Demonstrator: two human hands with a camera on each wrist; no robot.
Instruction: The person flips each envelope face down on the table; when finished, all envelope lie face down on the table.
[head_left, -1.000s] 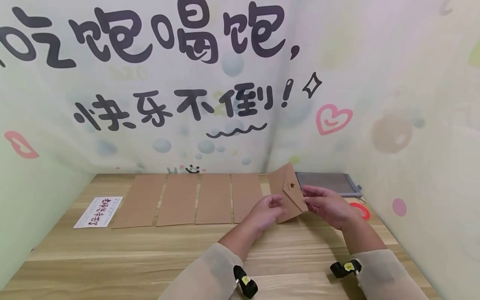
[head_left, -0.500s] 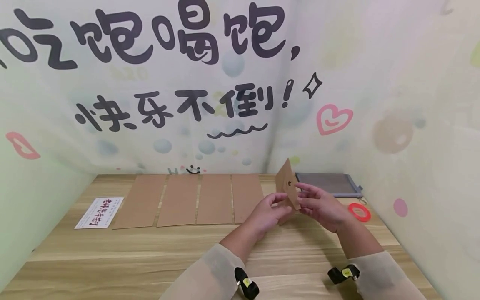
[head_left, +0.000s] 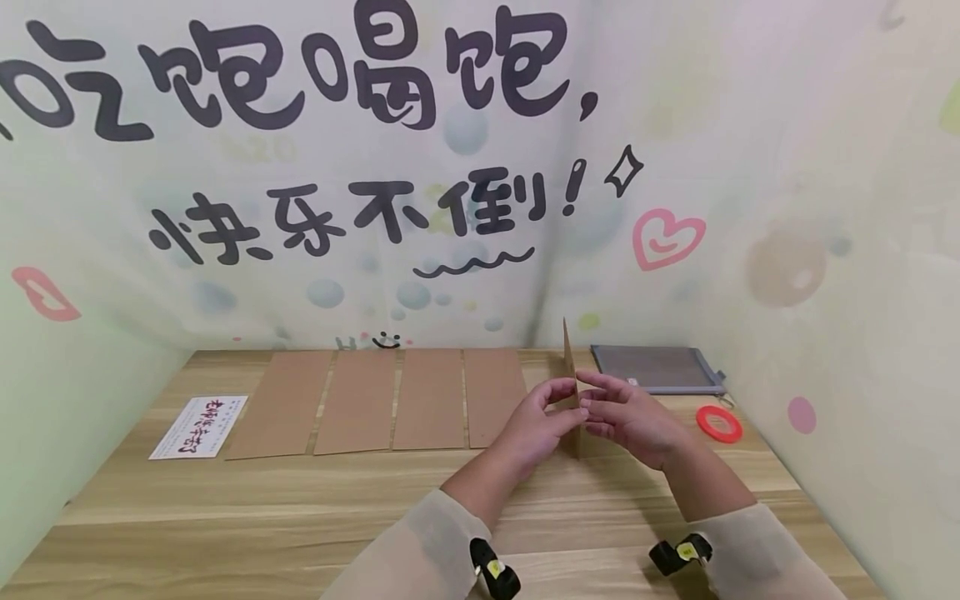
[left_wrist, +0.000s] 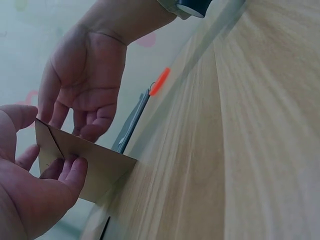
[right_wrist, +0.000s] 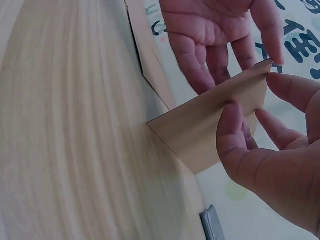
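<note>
A brown kraft envelope (head_left: 569,358) stands on its edge between my two hands, seen almost edge-on in the head view. My left hand (head_left: 536,421) holds it from the left, fingertips on the face where the flap line shows in the left wrist view. From the other side my right hand (head_left: 630,421) holds it, with fingertips at the top edge and against the plain back of the envelope (right_wrist: 200,127) in the right wrist view. Its lower edge is down at the wooden table (head_left: 375,517).
Several flat brown envelope-sized pieces (head_left: 429,400) lie in a row to the left. Beyond them is a white card (head_left: 198,427) with dark red writing. A grey mesh pouch (head_left: 656,369) lies at the back right, a red ring (head_left: 719,424) in front of it. Printed cloth walls surround the table.
The envelope has turned from showing its flap and small dark print to edge-on and upright. My right hand has moved left, closer to my left hand, uncovering the red ring.
</note>
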